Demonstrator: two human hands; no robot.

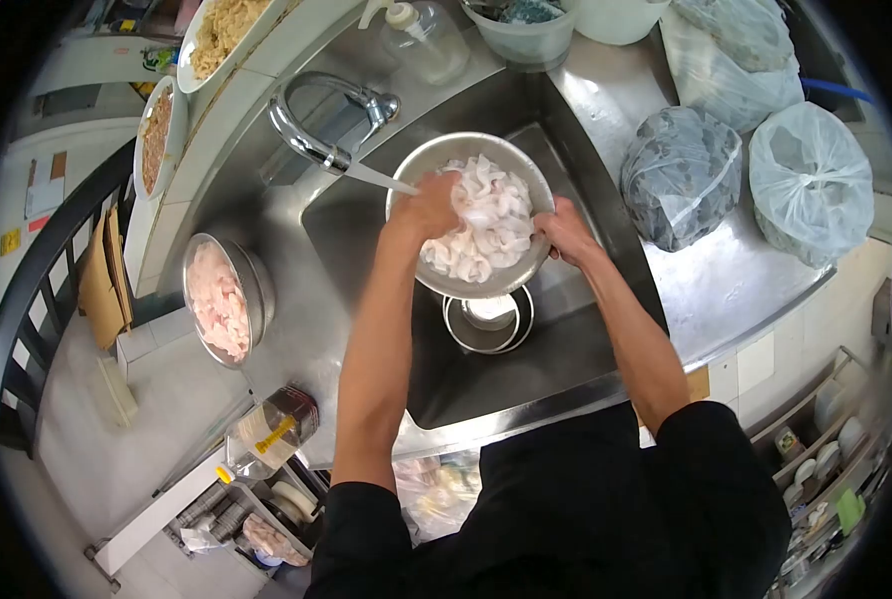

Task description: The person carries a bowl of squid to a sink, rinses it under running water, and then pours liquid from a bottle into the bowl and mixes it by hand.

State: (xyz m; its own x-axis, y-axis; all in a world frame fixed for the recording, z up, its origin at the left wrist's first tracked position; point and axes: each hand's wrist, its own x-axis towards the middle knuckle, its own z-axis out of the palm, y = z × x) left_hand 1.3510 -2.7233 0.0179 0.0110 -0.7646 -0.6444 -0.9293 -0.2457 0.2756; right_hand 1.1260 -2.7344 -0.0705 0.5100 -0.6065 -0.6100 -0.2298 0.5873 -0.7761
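A round metal bowl [407, 165] is held tilted over the sink, with a heap of white, curled, ruffled food pieces [491, 215] in it. My right hand [566, 232] grips the bowl's right rim, fingers wrapped beneath the edge. Inside the bowl, at its left side, my left hand [431, 207] touches the white pieces; its fingers are partly hidden, so their grip cannot be made out. Water runs from the chrome faucet [311, 130] into the bowl beside my left hand. Below the bowl, a round metal container [482, 337] shows in the sink.
The steel sink [606, 339] surrounds the work. Left of it stands a metal bowl of pale pink meat [216, 299], with a yellow-capped bottle [271, 434] nearer me. Knotted plastic bags [811, 180] crowd the right counter. A pump bottle [426, 45] stands behind the sink.
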